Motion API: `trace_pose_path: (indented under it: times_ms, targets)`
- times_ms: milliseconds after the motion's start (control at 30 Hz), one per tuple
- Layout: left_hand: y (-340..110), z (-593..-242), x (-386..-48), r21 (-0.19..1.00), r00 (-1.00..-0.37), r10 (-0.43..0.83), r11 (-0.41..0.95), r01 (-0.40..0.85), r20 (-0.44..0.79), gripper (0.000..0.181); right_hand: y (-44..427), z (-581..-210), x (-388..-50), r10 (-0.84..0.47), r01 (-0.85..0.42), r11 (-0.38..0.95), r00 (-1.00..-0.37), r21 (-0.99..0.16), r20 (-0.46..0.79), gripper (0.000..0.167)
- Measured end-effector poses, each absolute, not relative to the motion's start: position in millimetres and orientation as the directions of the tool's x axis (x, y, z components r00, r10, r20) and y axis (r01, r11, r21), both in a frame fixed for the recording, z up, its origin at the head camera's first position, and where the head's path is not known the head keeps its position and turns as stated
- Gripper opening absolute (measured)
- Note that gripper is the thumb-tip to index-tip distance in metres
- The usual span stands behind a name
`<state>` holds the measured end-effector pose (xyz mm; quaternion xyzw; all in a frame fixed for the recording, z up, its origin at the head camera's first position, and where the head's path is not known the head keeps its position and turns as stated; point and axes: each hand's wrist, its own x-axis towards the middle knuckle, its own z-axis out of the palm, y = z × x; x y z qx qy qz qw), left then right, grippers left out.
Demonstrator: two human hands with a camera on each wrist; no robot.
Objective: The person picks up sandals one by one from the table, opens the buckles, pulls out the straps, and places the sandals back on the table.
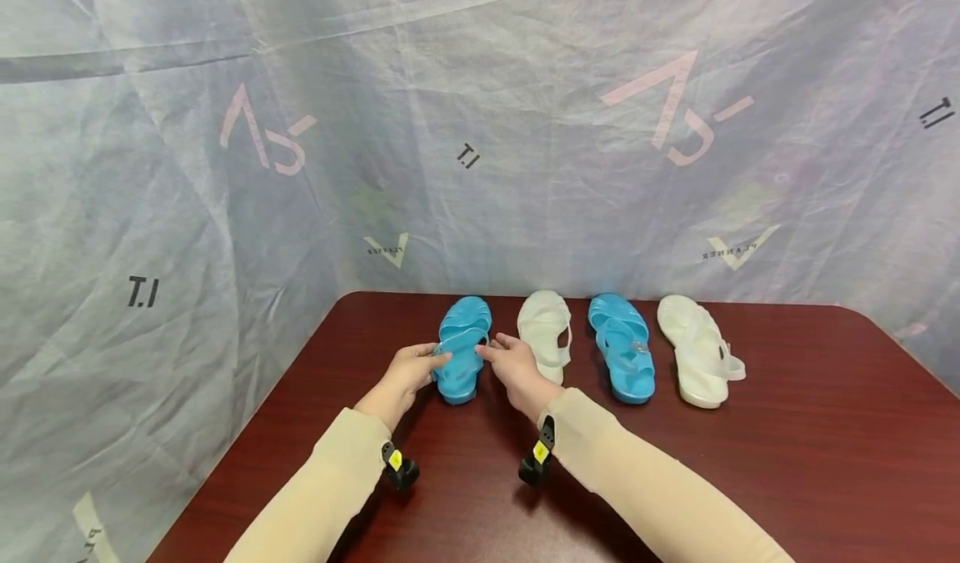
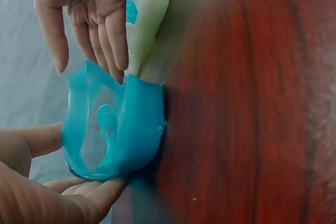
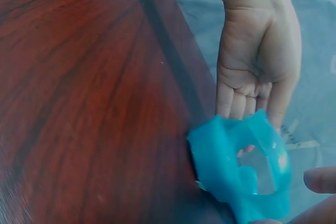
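A blue jelly sandal [image 1: 463, 346] lies on the tabletop, leftmost in a row. Its strap loop [image 2: 142, 124] is close up in the left wrist view. My left hand [image 1: 407, 375] holds its left side, thumb over the strap, fingers along the side. On the opposite side, my right hand [image 1: 520, 371] has its fingers extended, fingertips close to or touching the sandal's edge; its thumb stays apart in the right wrist view. Right of it, a white sandal [image 1: 542, 325] is partly hidden by the right hand. Farther right lie another blue sandal [image 1: 624, 350] and another white sandal [image 1: 697, 350].
The dark red wooden table [image 1: 817, 429] carries the sandals near its far edge. A grey printed cloth [image 1: 480, 113] hangs behind it and along the left side. Each wrist wears a black strap with a small camera.
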<state>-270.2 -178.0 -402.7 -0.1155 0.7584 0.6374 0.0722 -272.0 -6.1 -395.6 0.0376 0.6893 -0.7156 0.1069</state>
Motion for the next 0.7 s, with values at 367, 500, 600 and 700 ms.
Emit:
trace_pose_path:
  times_ms: [367,500,600,700]
  targets:
    - [-175,-412,-264,0.958,-0.971,-0.059,0.163,-0.238,-0.231,0.054,-17,-412,-268,-0.147,0.280,-0.085,-0.953,-0.956,-0.266,0.055]
    - [-173,-412,-261,0.958,-0.973,-0.054,0.168,-0.231,-0.225,0.053,-16,-412,-266,-0.141,0.276,-0.065,-0.954,-0.959,-0.265,0.054]
    - [-171,-412,-259,0.961,-0.976,-0.052,0.169,-0.218,-0.212,0.053,-14,-411,-264,-0.153,0.271,-0.054,-0.953,-0.961,-0.260,0.054]
    - [-170,-415,-257,0.962,-0.977,-0.049,0.172,-0.211,-0.206,0.053,-13,-412,-262,-0.163,0.277,-0.053,-0.950,-0.959,-0.265,0.055]
